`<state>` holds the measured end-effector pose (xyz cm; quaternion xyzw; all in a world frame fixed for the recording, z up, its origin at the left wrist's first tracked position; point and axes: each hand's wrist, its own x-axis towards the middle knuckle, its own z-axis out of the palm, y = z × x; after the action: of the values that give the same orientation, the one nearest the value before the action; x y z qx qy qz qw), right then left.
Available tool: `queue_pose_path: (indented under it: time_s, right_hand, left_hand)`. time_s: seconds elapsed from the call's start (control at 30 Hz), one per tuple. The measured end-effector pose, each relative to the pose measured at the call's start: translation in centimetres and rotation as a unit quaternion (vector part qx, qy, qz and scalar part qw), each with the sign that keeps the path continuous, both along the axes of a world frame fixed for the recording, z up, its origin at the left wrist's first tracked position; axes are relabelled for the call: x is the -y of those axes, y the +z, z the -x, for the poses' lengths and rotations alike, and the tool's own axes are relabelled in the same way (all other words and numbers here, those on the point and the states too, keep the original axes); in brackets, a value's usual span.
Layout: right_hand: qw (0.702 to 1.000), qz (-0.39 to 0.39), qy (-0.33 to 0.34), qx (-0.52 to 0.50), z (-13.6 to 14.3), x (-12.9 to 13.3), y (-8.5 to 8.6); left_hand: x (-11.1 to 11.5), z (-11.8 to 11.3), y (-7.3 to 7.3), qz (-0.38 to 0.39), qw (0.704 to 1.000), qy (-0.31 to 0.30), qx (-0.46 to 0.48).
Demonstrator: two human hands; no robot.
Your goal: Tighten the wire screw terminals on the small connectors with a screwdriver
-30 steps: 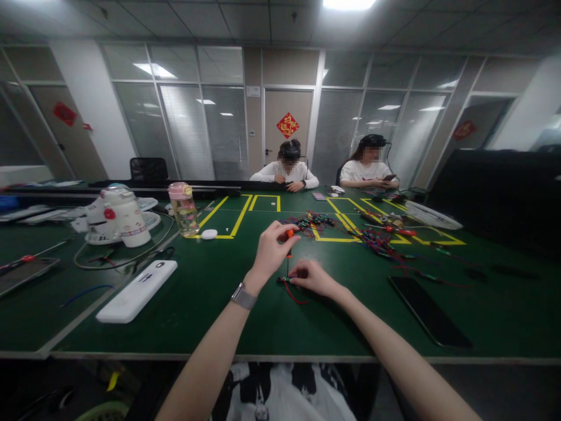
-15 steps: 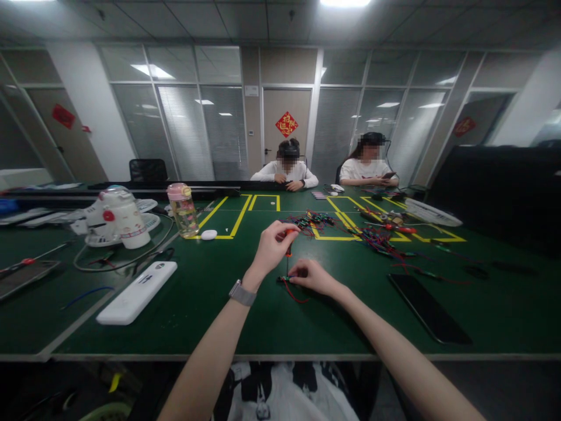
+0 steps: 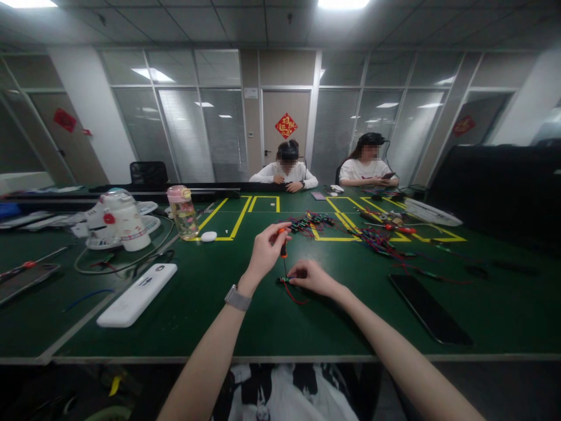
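My left hand (image 3: 268, 248) grips the orange and black handle of a screwdriver (image 3: 284, 250), whose thin shaft points down to a small green circuit board (image 3: 284, 280). The board lies on the green table (image 3: 263, 333), with a red wire (image 3: 295, 297) curving from it toward me. My right hand (image 3: 310, 277) pinches the board's right end, fingertips together. Whether the screwdriver's tip touches the board is too small to tell. Beyond my hands lies a pile of small boards with red and blue wires (image 3: 313, 222).
A white power bank (image 3: 138, 295), a pink-lidded bottle (image 3: 183, 213) and a white jug (image 3: 131, 225) stand or lie at left. A black phone (image 3: 429, 307) lies at right, near more wired boards (image 3: 379, 240). Two people sit across the table.
My left hand has shifted slightly left, and the screwdriver's handle now leans left. The fingers have changed position on its top. My right hand and the board stay in place.
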<state>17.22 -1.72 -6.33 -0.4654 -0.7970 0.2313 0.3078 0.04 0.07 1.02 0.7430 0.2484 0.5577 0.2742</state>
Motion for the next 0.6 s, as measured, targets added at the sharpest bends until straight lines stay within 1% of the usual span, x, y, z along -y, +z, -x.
queue_pose_path:
  time_s: [0.03,0.13,0.17,0.23,0.33,0.4,0.47,0.6]
  right_hand:
    - [1.0,0.001,-0.001,0.0,0.02,0.01,0.02]
    - [1.0,0.005,-0.004,-0.002,0.08,0.03,0.07]
    - [1.0,0.006,-0.005,-0.003,0.1,0.03,0.08]
    - [1.0,0.007,-0.004,-0.005,0.11,0.02,0.11]
    - [1.0,0.009,-0.003,-0.003,0.12,0.01,0.17]
    - [1.0,0.012,-0.005,-0.003,0.14,0.01,0.19]
    - [1.0,0.014,-0.008,-0.003,0.17,0.0,0.17]
    - [1.0,0.008,-0.012,-0.004,0.24,-0.13,-0.08]
  left_hand:
    - [-0.1,0.04,-0.04,-0.003,1.0,0.017,0.001]
    - [-0.04,0.16,-0.06,-0.05,0.994,0.091,-0.017]
    - [0.08,0.16,-0.04,-0.059,0.993,0.101,-0.021]
    - [0.36,0.05,0.01,-0.056,0.995,0.085,-0.022]
    - [0.55,-0.23,0.0,-0.027,0.999,0.017,-0.01]
    - [0.44,-0.34,-0.07,-0.011,1.0,-0.007,-0.004]
    - [0.3,-0.34,-0.16,-0.012,1.0,0.008,-0.003]
    - [0.36,-0.25,-0.24,-0.045,0.996,0.076,-0.01]
